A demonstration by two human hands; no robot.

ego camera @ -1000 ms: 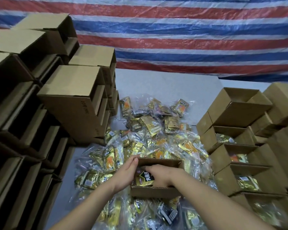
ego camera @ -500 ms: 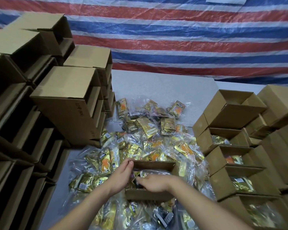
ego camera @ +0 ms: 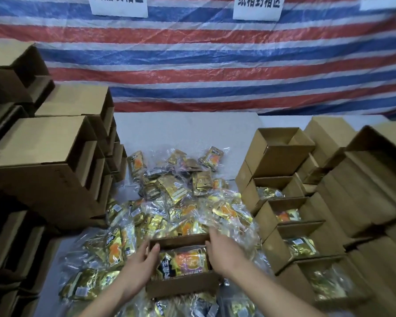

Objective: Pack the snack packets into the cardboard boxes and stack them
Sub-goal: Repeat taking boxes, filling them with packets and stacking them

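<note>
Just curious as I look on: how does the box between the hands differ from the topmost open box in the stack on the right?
The box between the hands shows a snack packet inside; the topmost right box looks empty. The first sits on the packet pile, with the left hand and right hand at its sides; the second tops a stack, untouched. Both are open brown cardboard.

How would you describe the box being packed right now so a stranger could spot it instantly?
Start at the heap of snack packets on the table, between the cardboard stacks. At its near edge sits one small open cardboard box. Unlike the stacked boxes, it lies on the packets, between the left hand and right hand.
</note>
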